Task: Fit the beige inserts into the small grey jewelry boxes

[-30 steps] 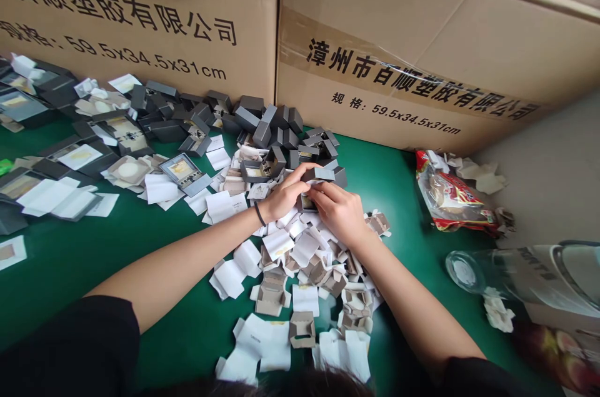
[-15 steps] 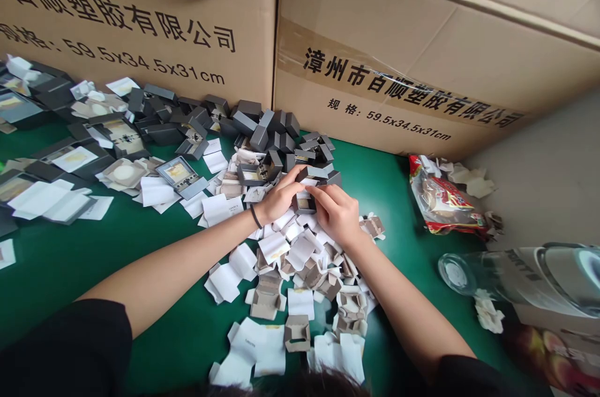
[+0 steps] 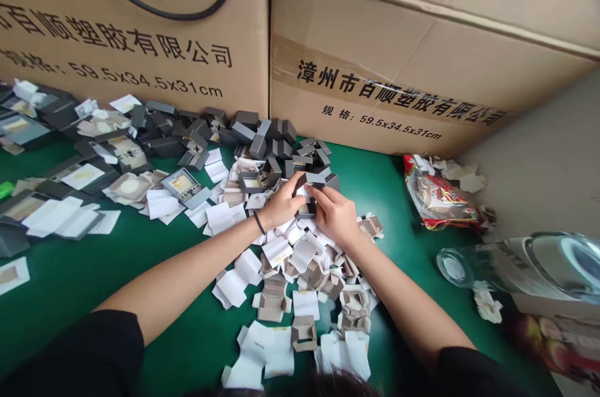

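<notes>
Between my two hands a small dark grey box [image 3: 308, 207] stands with its lid tipped open and something white showing inside. My left hand [image 3: 282, 204] grips its left side, fingers closed behind it. From the right, my right hand [image 3: 339, 219] is closed at the box, its index finger and thumb at the white part in the opening; the fingertips are partly hidden. Under and in front of my hands lies a heap of unfolded white and grey card inserts [image 3: 304, 253]. Several more dark grey boxes [image 3: 257, 145] are piled just beyond.
Two big cardboard cartons [image 3: 375, 28] wall off the back of the green table [image 3: 178, 291]. On the right lie a red snack bag [image 3: 438, 194], a clear bottle [image 3: 506, 269] on its side and a crumpled tissue [image 3: 487, 303]. A black cable [image 3: 187, 14] hangs at the upper left.
The view has shifted slightly. My right fingers have moved a little at the box's opening, and my left thumb has come down a little. Both hands stay at the same box.
</notes>
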Available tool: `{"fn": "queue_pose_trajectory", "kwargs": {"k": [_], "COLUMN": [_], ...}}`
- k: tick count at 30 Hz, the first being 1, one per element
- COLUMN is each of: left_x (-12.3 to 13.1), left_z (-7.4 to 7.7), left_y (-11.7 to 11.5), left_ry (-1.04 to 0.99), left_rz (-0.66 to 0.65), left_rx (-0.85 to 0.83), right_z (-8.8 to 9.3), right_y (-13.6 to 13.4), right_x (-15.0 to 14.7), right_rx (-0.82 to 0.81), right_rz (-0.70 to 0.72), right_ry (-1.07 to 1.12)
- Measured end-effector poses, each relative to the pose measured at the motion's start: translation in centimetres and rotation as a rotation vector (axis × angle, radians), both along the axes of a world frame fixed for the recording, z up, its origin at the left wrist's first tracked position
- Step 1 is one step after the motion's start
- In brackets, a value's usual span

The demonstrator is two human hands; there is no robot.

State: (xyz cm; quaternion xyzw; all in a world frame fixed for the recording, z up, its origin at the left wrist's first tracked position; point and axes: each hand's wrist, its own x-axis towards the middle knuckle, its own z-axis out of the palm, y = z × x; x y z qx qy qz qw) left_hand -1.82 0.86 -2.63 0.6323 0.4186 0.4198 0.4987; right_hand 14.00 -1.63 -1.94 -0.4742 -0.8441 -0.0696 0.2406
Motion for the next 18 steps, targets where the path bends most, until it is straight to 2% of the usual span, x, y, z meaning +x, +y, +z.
{"fn": "queue_pose_trajectory", "kwargs": {"k": [4,7,9,14,18], "left_x": [-0.1,-0.2,-0.2,-0.2,-0.5], "left_z": [-0.1,0.0,0.0,-0.5,-0.7], "left_y": [0.2,0.3,0.4,0.7,0.9], "left_ry": [-0.048,-0.073,-0.096,-0.091,-0.119], "left_rz": [-0.028,0.001,-0.002,0.004,-0.012], "left_rx": [0.033,0.049,0.048,0.037,-0.019], "right_z": [1.4,3.5,4.8,6.4,8.6], "right_y": [0.4,0.6,0.3,-0.7,-2.9], "right_x": [0.2,0.9,1.2,0.7,2.3], "right_rx": [-0.028,0.014,0.116,0.458,0.578], "right_rz": [0.025,0.201,0.282,0.3,0.315], "right_ry": [-0.074,-0.136,-0.12,0.087,0.036]}}
